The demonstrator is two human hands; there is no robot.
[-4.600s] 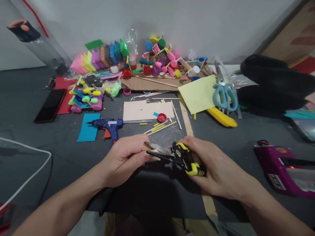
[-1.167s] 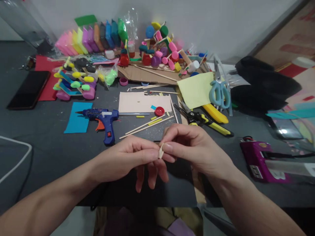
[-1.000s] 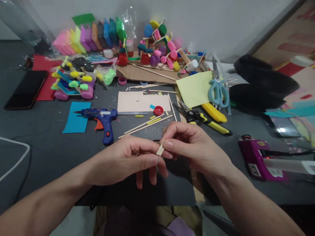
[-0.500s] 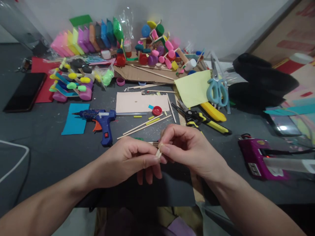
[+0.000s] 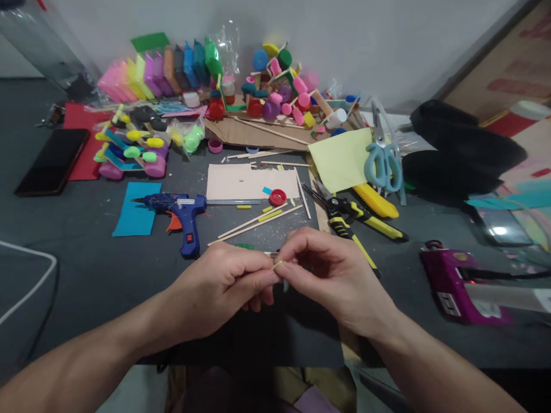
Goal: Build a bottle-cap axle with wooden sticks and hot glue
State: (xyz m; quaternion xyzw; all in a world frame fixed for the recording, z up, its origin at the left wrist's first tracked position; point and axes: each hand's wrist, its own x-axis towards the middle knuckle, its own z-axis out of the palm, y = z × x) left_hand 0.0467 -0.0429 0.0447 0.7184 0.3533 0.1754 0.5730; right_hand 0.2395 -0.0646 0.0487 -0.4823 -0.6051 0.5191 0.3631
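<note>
My left hand (image 5: 241, 278) and my right hand (image 5: 329, 269) meet fingertip to fingertip over the near part of the table. Thumb and fingers of each are pinched on a small pale wooden stick piece (image 5: 279, 264), mostly hidden by the fingertips. Just beyond the hands lie long thin wooden sticks (image 5: 241, 229), with short yellow tube pieces (image 5: 270, 215) by them. A red bottle cap (image 5: 278, 198) rests at the edge of a pale rectangular board (image 5: 228, 182). To the left, a blue glue gun (image 5: 189, 221) lies on its side.
Pliers (image 5: 350, 212), a yellow cutter (image 5: 376, 201) and light-blue scissors (image 5: 381, 166) lie at the right. A purple device (image 5: 445, 281) is farther right. Toy models (image 5: 129, 152), clay packets (image 5: 163, 71) and a phone (image 5: 51, 160) line the back and left.
The pale stick piece, which showed more between my fingertips, is now largely covered. My left fingers have curled in more, and the whole view has shifted slightly.
</note>
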